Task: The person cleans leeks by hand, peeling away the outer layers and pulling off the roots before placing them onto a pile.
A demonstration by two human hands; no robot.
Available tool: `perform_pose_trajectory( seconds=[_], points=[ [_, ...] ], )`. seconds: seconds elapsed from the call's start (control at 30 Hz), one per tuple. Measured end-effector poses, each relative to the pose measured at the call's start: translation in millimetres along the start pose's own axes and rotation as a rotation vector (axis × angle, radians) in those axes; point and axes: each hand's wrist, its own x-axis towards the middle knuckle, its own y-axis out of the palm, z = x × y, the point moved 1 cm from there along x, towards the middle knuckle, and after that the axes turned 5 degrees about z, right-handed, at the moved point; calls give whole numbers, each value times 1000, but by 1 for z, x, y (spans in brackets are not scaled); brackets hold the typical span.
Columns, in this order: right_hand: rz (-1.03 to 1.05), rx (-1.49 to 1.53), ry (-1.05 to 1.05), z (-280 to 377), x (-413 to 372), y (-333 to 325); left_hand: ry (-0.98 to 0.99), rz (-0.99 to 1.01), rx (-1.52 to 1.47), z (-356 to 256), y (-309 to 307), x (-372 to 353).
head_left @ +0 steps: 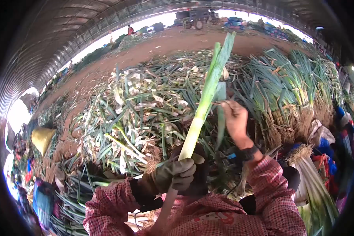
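Observation:
A long leek (200,112) slants up through the middle of the view, its green top far from me and its pale shaft low. My left hand (175,173), in a dark glove, is closed around the pale shaft. Beside the leek's upper half is my bare right hand (236,120), fingers curled in a pinch. A loose green leek leaf (221,128) hangs at those fingertips, apart from the shaft lower down. My fingers partly hide where the leaf is gripped.
A broad heap of leek trimmings (145,102) lies ahead. Untrimmed leeks (283,86) with soily roots stand stacked at right; trimmed leeks (308,177) lie at lower right. A yellow sack (42,138) sits at left. Far off are a vehicle (196,19) and a person (130,30).

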Motion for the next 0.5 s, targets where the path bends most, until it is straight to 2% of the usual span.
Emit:
perform_pose_trajectory(
  seconds=[0.07, 0.13, 0.17, 0.2, 0.23, 0.27, 0.3, 0.33, 0.4, 0.47, 0.5],
  points=[
    [38, -412, -189, -4, -1, -29, 15, -82, 58, -3, -13, -9],
    [-18, -726, -307, -17, 4, -65, 101, -154, 79, -6, -25, -21],
    [-62, -844, -111, -33, 2, -87, 129, -219, 120, -10, -30, -28],
    [-128, -908, -150, -53, 1, -114, 149, -212, 110, -16, -39, -39],
    [-202, -723, 71, -74, -2, -142, 211, -41, -11, -18, -61, -45],
    [-285, -566, 99, -128, -10, -182, 280, 126, -130, -20, -82, -54],
    [-328, -508, 223, -169, -23, -222, 310, 97, -146, -28, -94, -69],
    [-317, -694, 506, -184, -38, -250, 384, 56, -64, -41, -106, -88],
    [-287, -564, 635, -268, -86, -317, 528, -62, 85, -57, -123, -132],
    [-182, -237, 730, -331, -132, -374, 754, -462, 280, -69, -96, -169],
    [-89, -159, 775, -344, -147, -385, 867, -436, 301, -73, -103, -193]
  ],
)
